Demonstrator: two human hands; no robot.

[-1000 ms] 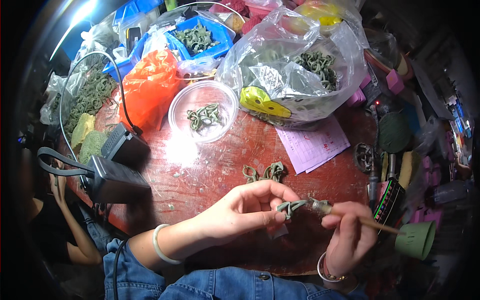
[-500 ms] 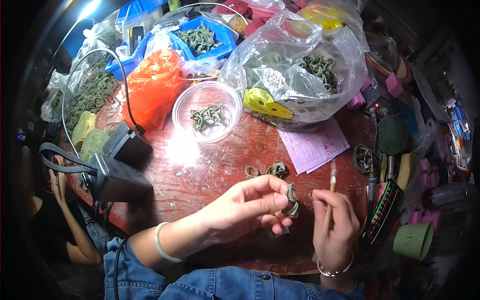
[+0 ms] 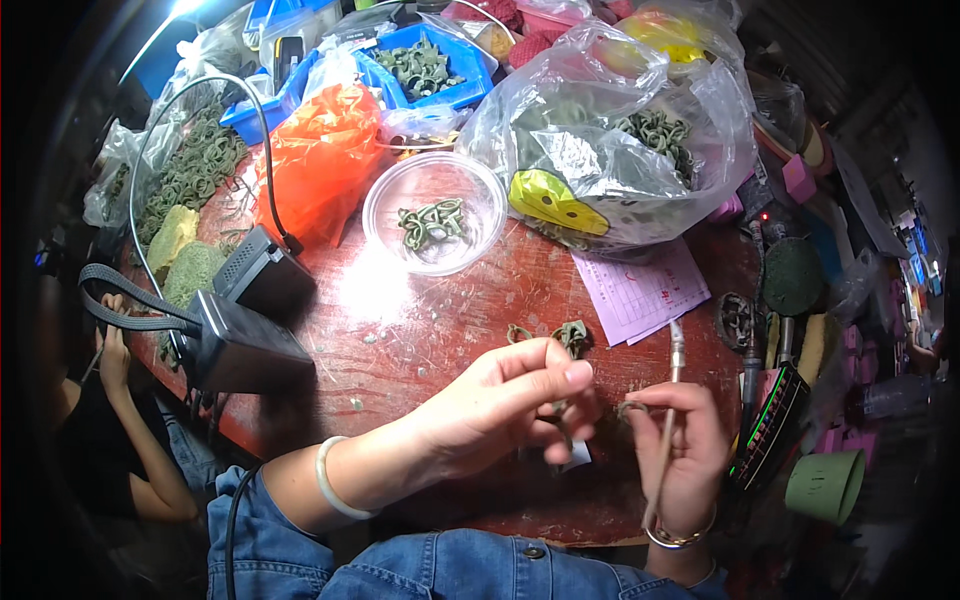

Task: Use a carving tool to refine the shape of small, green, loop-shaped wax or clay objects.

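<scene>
My right hand point(image 3: 685, 450) grips a slender brush-like tool point(image 3: 668, 430) with a pale handle, a metal collar and a whitish tip pointing away from me. Its thumb and forefinger also pinch a small dark green ring-shaped piece point(image 3: 630, 407). My left hand point(image 3: 510, 400) is curled beside it, thumb against forefinger. Some dark green point(image 3: 563, 410) shows below that thumb, mostly hidden by the fingers. Just beyond the left hand, a few green curled pieces point(image 3: 572, 337) lie on the red table point(image 3: 450, 310).
A clear round tub point(image 3: 375, 215) holds several green pieces. Behind stand a blue bin point(image 3: 480, 85), an orange bag point(image 3: 320, 150) and a large clear bag point(image 3: 500, 130). Pink paper point(image 3: 640, 290) lies ahead; black boxes point(image 3: 250, 345) stand left. Another person's hand point(image 3: 115, 355) is far left.
The green piece held up at my left fingertips is now largely out of sight. A ring-shaped piece shows more plainly in my right fingers. The view has shifted slightly.
</scene>
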